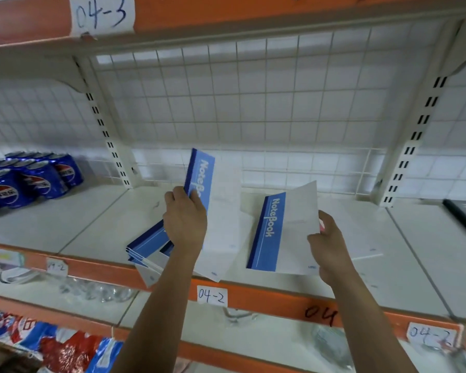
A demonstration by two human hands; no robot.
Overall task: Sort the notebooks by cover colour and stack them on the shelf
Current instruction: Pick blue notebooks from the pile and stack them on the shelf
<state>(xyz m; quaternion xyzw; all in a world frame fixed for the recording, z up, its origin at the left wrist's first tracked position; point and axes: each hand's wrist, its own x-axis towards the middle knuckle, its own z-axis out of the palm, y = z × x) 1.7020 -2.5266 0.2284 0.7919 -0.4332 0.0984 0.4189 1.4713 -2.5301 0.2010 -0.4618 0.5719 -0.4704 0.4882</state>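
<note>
White painted metal shelf point(92, 224), orange-lipped, wire grid point(253, 103) behind. Left hand point(184, 219) curled round a raised blue notebook point(221, 200) above the skewed blue stack point(145, 246) at the near edge; right hand point(328, 243) pinching a second blue notebook point(280, 232) just right. Lay both flat on that stack, spines matched, then square up. Thin, floppy, smooth covers: probably slippery.

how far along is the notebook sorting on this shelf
Partway, it seems. Done: a loose pile of blue notebooks lies on the shelf, fanned, not squared. In hand: the left hand grips a raised blue notebook, the right hand holds a second blue notebook. Left: add both, square the pile, and place the dark notebook at the far right.
</note>
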